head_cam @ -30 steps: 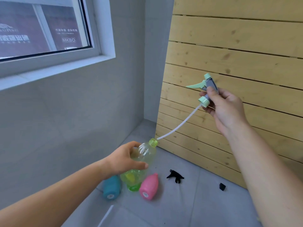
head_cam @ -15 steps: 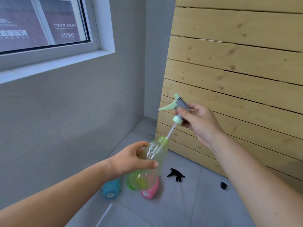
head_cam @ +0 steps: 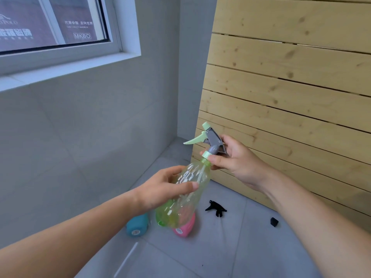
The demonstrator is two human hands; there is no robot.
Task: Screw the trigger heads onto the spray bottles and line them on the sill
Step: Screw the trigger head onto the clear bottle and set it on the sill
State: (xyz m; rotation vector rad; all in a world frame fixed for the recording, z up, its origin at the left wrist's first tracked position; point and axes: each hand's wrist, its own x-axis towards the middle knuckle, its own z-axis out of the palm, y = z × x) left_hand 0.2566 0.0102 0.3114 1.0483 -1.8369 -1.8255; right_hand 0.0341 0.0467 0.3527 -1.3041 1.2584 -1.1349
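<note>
My left hand (head_cam: 166, 187) grips a clear green spray bottle (head_cam: 186, 199), held tilted above the floor. My right hand (head_cam: 234, 159) holds a mint-and-grey trigger head (head_cam: 208, 141) whose collar sits on the bottle's neck, with its white tube down inside the bottle. On the floor below lie a blue bottle (head_cam: 137, 225) and a pink bottle (head_cam: 184, 227), both partly hidden by the green one. A black trigger head (head_cam: 215, 208) lies on the tiles to the right of them. The white window sill (head_cam: 66, 69) runs along the wall at upper left.
A slatted wooden panel (head_cam: 291, 87) leans against the wall on the right. A small black piece (head_cam: 274, 221) lies on the grey tiles near its foot. A thin white tube (head_cam: 125, 259) lies on the floor in front of the blue bottle.
My right hand has come down and left, sliding the trigger head's tube fully into the green bottle until the collar met the neck. My left hand raised the bottle slightly.
</note>
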